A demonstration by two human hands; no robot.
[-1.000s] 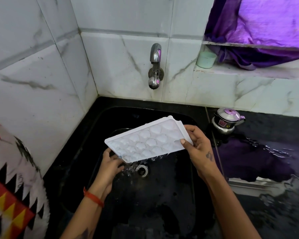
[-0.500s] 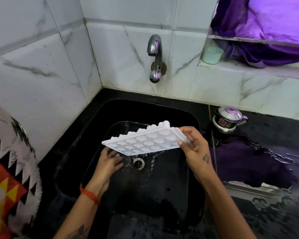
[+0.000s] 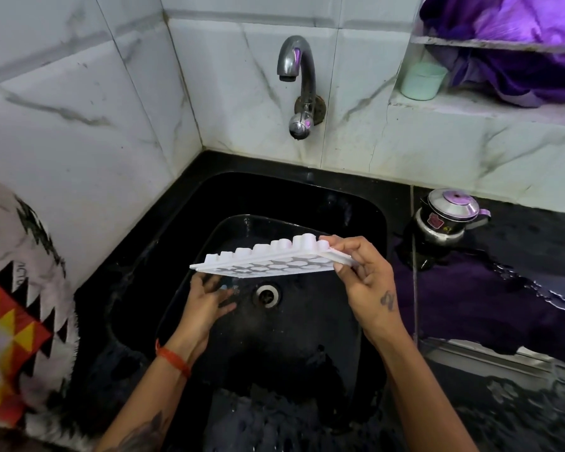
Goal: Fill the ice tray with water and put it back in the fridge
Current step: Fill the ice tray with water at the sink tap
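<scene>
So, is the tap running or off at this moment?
Off, as far as the picture shows: no stream falls from the tap spout toward the ice tray held over the sink.

No legible text anywhere — a red sticker on the small steel pot (image 3: 448,218) and dark letters on the patterned cloth (image 3: 17,308) are too blurred to read.

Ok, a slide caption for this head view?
Right hand pinches a white ice tray, turned bumps-up over the black sink; left hand open beneath; tap dry.
</scene>
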